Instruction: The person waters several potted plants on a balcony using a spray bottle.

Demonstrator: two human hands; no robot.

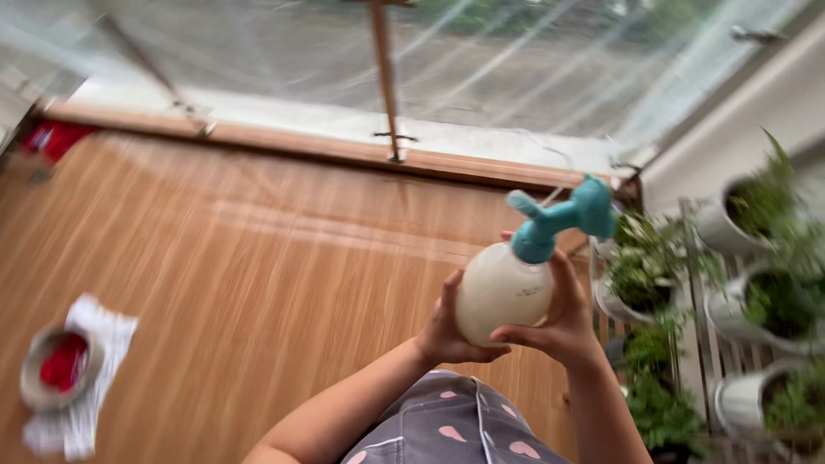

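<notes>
Both hands, left hand [447, 331] and right hand [563, 322], clasp a smooth, rounded cream bottle [503, 292] with a teal plastic trigger top [563, 219]; leafy potted plants [756, 283] stand right of it.

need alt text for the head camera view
Two bare hands, left hand and right hand, hold a white spray bottle with a teal pump top over a wooden floor. Potted plants hang at right; a red-filled bowl sits on a cloth at left.
</notes>
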